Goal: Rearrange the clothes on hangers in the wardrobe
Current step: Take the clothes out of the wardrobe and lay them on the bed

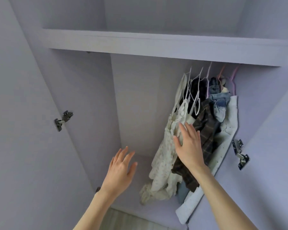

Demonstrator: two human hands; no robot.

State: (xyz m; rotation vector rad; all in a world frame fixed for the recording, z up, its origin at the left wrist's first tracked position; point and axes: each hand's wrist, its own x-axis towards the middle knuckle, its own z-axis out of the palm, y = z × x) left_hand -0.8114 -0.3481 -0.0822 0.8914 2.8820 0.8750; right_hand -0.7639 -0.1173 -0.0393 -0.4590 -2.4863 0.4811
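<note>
Several garments hang bunched at the right end of the wardrobe. From the left come a cream floral dress (163, 156), a dark plaid garment (206, 128), blue denim (220, 100) and a white dotted cloth (223, 156). Their white and pink wire hangers (196, 90) reach up under the shelf; the rail itself is hidden. My right hand (189, 145) lies with straight fingers against the cream dress and the plaid garment. Left of the clothes, my left hand (121, 170) is raised in the air with spread fingers, holding nothing.
A lilac shelf (156, 45) runs across above the clothes. Both wardrobe doors stand open, with a metal hinge on the left side (62, 120) and another on the right (240, 153). The left half of the hanging space (136, 105) shows only the back panel.
</note>
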